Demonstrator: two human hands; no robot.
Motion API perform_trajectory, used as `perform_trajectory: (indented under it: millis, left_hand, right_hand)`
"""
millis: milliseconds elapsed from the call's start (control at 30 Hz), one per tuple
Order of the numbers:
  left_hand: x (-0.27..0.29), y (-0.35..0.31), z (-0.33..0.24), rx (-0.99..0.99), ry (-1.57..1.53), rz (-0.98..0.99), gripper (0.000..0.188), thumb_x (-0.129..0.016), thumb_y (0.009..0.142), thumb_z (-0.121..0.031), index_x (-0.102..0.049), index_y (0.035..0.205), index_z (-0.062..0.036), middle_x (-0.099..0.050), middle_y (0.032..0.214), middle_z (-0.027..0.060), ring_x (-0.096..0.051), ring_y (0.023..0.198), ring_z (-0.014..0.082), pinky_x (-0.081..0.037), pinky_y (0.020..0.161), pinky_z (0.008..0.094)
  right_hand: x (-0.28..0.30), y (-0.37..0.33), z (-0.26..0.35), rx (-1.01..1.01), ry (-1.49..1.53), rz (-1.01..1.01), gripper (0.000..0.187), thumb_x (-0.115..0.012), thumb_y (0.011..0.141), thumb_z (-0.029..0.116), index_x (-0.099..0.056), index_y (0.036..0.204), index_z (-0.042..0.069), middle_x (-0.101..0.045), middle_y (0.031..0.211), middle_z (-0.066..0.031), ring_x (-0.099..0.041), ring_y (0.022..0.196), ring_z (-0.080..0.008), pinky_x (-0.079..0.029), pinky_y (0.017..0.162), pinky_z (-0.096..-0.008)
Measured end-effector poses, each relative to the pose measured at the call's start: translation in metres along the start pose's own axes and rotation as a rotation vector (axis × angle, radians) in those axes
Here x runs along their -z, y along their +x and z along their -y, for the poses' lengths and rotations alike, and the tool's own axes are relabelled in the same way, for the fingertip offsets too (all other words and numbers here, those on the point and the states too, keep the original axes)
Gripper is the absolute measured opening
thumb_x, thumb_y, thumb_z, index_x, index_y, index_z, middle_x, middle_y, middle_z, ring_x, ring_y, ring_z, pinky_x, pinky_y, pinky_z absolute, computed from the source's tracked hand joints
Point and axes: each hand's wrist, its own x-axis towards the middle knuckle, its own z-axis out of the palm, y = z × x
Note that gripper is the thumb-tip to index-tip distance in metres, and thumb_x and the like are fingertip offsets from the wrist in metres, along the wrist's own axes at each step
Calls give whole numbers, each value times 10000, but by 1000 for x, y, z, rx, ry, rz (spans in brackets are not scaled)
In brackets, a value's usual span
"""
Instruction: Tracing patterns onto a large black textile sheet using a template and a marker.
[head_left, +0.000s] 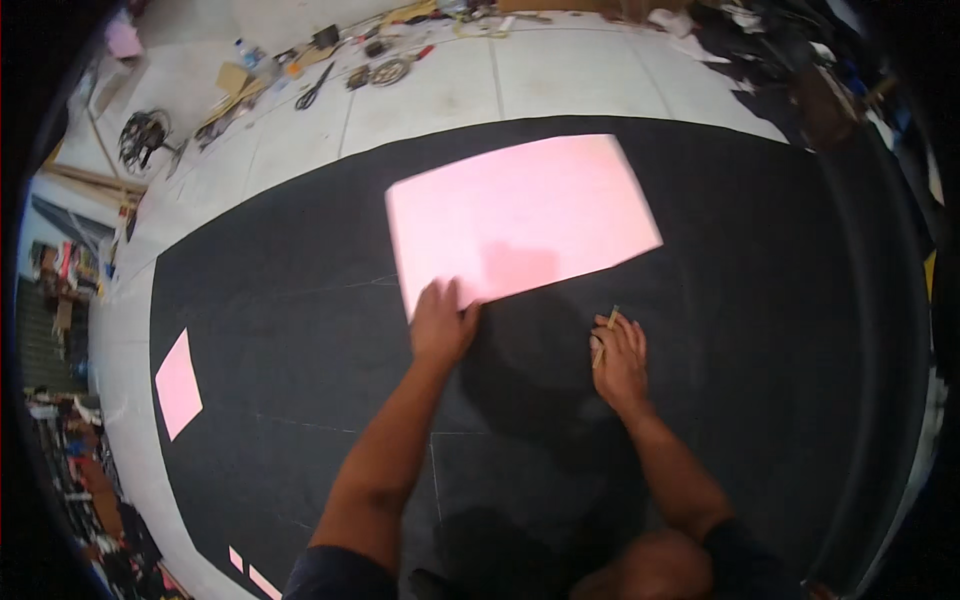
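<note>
A large pink paper pattern piece [540, 200] lies on a wide sheet of black fabric [310, 360]. My left hand [442, 325] rests on the pattern's near left corner, its fingers stretched out over the paper and the thumb by the lower edge. To the right, just over the fabric and apart from the paper, my right hand [622, 362] has its fingers closed around a thin yellowish pen-like stick [613, 317]. Faint pale lines run across the fabric left of and below my hands.
A smaller pink piece [179, 388] lies at the fabric's left edge, with two pink slivers [236, 559] nearer me. Scissors [315, 88] and a round metal dish [390, 71] lie on the pale floor [450, 80] beyond. A fan [145, 138] stands far left; dark scraps [770, 60] heap far right.
</note>
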Motion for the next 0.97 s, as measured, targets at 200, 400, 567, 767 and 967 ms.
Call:
perform_trajectory:
  millis: [200, 400, 567, 767, 967]
  left_hand:
    - [95, -167, 95, 96, 141, 526, 821, -576, 928, -564, -382, 1477, 14, -466, 1403, 318, -487, 1294, 442, -443, 1055, 483]
    - [158, -352, 204, 362, 99, 782, 800, -611, 908, -555, -388, 1482, -45, -538, 1256, 302, -589, 1132, 474, -519, 922, 510]
    - [114, -476, 210, 714, -11, 336, 647, -637, 898, -497, -557, 1346, -37, -591, 1276, 276, -568, 1180, 444, -467, 1008, 519]
    - [73, -482, 158, 1128, -73, -88, 712, -722, 809, -558, -586, 1325, -87, -598, 1258, 216, -546, 1203, 392, -457, 991, 488]
    - [76, -521, 196, 1130, 37, -275, 737, -666, 858, -580, -520, 1401, -104, -428, 1442, 255, -371, 1351, 422, -263, 1141, 543]
  right_hand:
    - [-1, 0, -13, 37, 9, -42, 172, -557, 993, 180, -591, 1118, 67, -627, 1263, -110, -499, 1304, -327, -291, 1146, -511]
    - [70, -8, 64, 75, 219, 28, 141, -608, 953, 156, -581, 1046, 54, -608, 1337, -138, -584, 1182, -351, -426, 1014, -482]
    - [133, -10, 171, 353, 195, 470, 148, -653, 910, 162, -595, 961, 36, -609, 1326, -172, -604, 1121, -401, -494, 933, -463]
    - [240, -8, 208, 232, -245, 483, 411, -647, 912, 41, -555, 1308, -16, -646, 1195, -199, -645, 1086, -338, -494, 944, -429]
    - [251, -28, 286, 770, -106, 634, 477, -672, 890, -89, -500, 1329, -13, -600, 1245, -199, -617, 1075, -307, -550, 860, -378]
